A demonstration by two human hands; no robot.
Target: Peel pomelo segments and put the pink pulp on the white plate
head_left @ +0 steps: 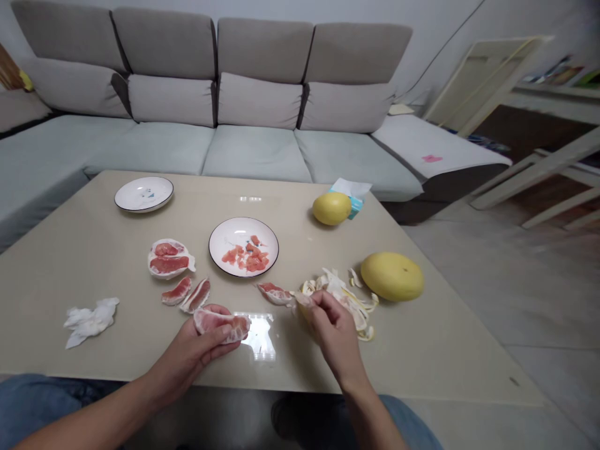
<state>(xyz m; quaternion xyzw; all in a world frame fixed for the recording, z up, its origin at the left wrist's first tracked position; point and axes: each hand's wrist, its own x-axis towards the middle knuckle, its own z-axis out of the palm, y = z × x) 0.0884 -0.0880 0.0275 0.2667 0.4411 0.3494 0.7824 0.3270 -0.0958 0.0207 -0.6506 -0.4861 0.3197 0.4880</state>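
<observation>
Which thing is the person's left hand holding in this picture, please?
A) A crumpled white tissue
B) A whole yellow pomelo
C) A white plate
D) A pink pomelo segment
D: the left hand cradles the pink pomelo segment against its fingers, above the table.

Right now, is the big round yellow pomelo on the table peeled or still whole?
Still whole: the round yellow pomelo shows smooth, unbroken rind on its visible side, beside a pile of pale peel.

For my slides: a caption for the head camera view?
The left hand holds a pink pomelo segment; the right hand pinches pale peel.
</observation>
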